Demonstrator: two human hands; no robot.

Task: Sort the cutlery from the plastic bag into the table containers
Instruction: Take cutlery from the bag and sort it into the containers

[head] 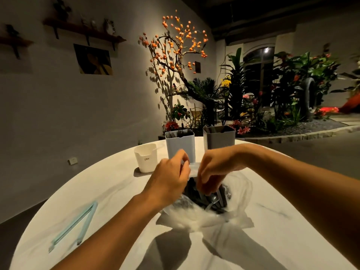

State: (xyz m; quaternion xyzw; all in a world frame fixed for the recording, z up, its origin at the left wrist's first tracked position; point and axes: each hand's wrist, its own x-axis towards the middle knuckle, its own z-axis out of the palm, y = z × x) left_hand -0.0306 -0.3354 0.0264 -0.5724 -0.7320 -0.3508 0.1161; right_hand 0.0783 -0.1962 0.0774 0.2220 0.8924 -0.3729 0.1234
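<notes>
A clear plastic bag [235,215] lies open on the white round table [109,191], with dark-handled cutlery [214,199] inside it. My left hand [169,180] pinches the bag's upper rim and holds it up. My right hand [216,168] reaches down into the bag's mouth, its fingers curled among the cutlery; what they grip is hidden. Behind the bag stand three containers: a small white cup [146,158] on the left, a light grey box [180,145] with utensils in the middle, and a darker grey box [219,137] on the right.
A pale green sealing clip [76,225] lies open on the table's left side. The table's far edge is just behind the containers. Beyond it are a white wall with shelves, a lit decorative tree and many plants.
</notes>
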